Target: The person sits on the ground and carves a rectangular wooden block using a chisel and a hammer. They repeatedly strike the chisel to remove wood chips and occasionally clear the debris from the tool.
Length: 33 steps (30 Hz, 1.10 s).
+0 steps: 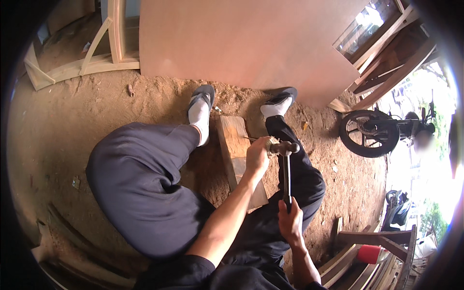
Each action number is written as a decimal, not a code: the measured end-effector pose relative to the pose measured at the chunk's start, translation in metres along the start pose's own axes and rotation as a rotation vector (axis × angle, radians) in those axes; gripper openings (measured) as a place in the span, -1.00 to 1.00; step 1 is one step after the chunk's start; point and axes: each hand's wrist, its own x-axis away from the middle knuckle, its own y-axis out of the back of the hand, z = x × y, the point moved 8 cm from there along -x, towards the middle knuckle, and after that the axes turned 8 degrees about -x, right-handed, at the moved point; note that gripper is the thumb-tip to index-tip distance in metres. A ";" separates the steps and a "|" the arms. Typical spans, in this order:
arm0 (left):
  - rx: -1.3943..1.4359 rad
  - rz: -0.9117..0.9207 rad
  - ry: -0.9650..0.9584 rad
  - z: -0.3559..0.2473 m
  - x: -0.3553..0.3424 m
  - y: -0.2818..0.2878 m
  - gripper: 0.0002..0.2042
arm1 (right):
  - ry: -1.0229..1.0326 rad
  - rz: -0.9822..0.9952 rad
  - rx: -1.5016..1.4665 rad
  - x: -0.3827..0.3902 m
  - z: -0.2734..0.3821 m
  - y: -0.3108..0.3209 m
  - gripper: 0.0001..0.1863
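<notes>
My left hand (258, 153) is closed around a chisel; its thin dark blade (248, 138) points left over a wooden block (237, 150). The block lies on the dirt between my legs, its face pale and worn toward the far end. Whether the blade tip touches the wood cannot be made out. In my right hand (291, 221) is the dark grip of a hammer (287, 174) with a metal shaft. Its head is at the butt end of the chisel's handle, by my left fist; contact between them is unclear.
A large reddish-brown panel (241, 43) stands beyond my feet. Wooden frames (96, 65) are at the far left. On the right are a motorcycle (369, 133), and nearer, stacked timber (353, 270) with a red container (369, 254). Small scraps dot the dirt floor (150, 106).
</notes>
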 end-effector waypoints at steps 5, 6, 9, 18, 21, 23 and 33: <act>0.036 -0.032 0.045 -0.004 -0.002 0.006 -0.73 | -0.253 -0.119 -0.242 0.023 0.038 0.025 -0.76; 0.024 -0.043 0.037 -0.007 -0.003 0.008 -0.72 | -0.224 -0.169 -0.286 0.023 0.053 0.031 -0.78; 0.039 -0.057 0.020 -0.011 -0.001 0.011 -0.70 | -0.027 -0.252 -0.446 0.024 0.056 0.035 -0.80; 0.014 -0.038 0.035 0.002 0.006 0.001 -0.68 | -0.345 -0.051 -0.289 0.016 0.014 0.005 -0.82; -0.014 -0.010 0.011 -0.008 -0.007 0.007 -0.70 | -0.218 -0.143 -0.395 0.023 0.049 0.023 -0.83; 0.045 0.010 0.050 -0.005 -0.003 0.003 -0.70 | -0.099 -0.226 -0.484 0.028 0.044 0.028 -0.84; 0.012 -0.058 -0.071 -0.006 0.008 -0.001 -0.68 | -0.311 -0.098 -0.265 0.018 0.016 0.023 -0.81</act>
